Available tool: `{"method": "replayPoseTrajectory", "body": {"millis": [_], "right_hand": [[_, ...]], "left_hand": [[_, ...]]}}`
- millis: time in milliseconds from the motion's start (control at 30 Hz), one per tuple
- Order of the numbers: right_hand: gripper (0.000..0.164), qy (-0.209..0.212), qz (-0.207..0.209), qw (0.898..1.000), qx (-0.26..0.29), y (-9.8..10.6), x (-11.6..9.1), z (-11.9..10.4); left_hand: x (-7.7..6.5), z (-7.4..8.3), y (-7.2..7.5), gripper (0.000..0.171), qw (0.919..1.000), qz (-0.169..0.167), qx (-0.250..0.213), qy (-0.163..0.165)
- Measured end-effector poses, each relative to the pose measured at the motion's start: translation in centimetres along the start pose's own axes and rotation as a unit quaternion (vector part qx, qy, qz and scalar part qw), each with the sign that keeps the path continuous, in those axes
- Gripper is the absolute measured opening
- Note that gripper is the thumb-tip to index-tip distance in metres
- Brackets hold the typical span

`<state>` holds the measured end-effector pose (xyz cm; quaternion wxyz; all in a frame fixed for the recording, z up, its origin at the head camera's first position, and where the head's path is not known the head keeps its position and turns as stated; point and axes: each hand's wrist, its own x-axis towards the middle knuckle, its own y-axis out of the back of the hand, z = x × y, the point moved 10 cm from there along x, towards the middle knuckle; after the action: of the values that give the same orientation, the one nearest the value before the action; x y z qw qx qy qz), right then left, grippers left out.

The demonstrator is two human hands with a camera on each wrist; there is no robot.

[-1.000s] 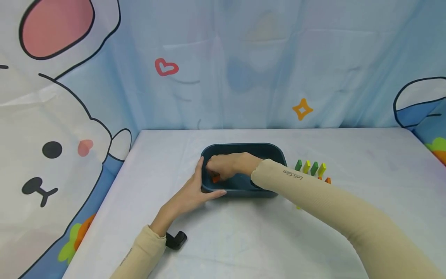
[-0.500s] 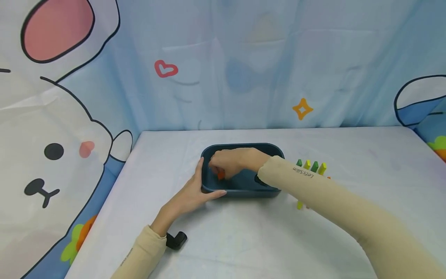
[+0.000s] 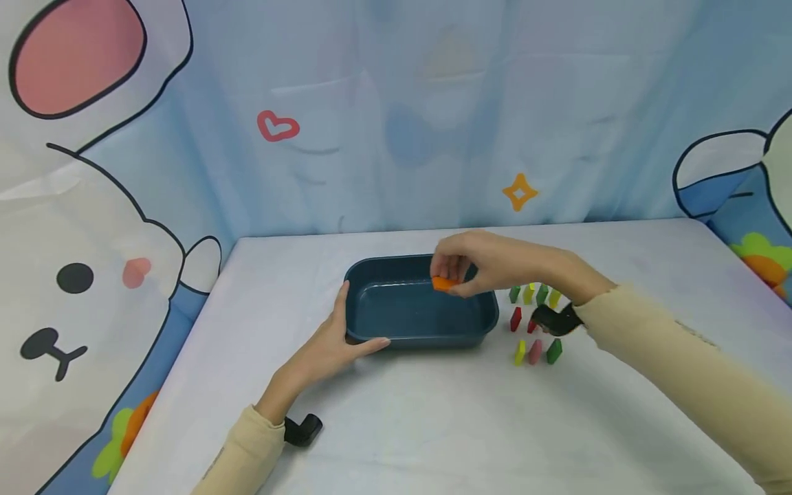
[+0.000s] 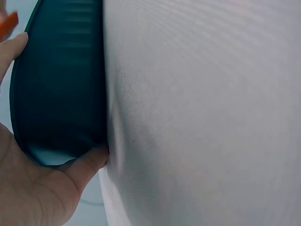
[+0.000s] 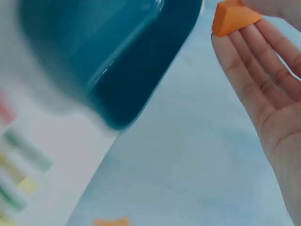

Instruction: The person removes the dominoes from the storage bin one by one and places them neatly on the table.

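My right hand pinches an orange block between thumb and fingertips, above the right end of a dark teal tray. In the right wrist view the orange block has slanted ends and sits against the fingertips. My left hand is spread around the tray's near left corner. Its fingers lie along the left side and the thumb rests on the front rim. The left wrist view shows the tray's outer wall with the thumb touching its rim.
Right of the tray, small blocks stand upright in rows: a green one at the back, a red one midway, a pink one in front. The right wrist's black camera hides some. A printed curtain hangs behind.
My right hand has lifted out of the tray with the orange block and moved right, uncovering the tray's inside and more standing blocks. The left hand keeps its place on the tray.
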<state>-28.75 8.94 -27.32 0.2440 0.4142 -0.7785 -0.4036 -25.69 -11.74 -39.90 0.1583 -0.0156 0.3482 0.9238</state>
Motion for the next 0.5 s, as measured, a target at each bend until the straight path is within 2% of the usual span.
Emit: {"method": "replayPoseTrajectory", "body": {"millis": [133, 300, 500], "right_hand": [[0.029, -0.024, 0.051, 0.998, 0.024, 1.3, -5.4, 1.6], [0.039, -0.050, 0.134, 0.990, 0.000, 2.5, -11.8, 3.6], [0.043, -0.068, 0.184, 0.981, -0.009, 1.3, -16.7, 5.6]], "left_hand": [[-0.2, 0.0, 0.0, 0.129, 1.0000, 0.000, 0.003, -0.001], [-0.2, 0.3, -0.2, 0.129, 1.0000, -0.005, 0.002, -0.003], [-0.3, 0.3, -0.1, 0.130, 1.0000, -0.005, 0.005, 0.000]]}}
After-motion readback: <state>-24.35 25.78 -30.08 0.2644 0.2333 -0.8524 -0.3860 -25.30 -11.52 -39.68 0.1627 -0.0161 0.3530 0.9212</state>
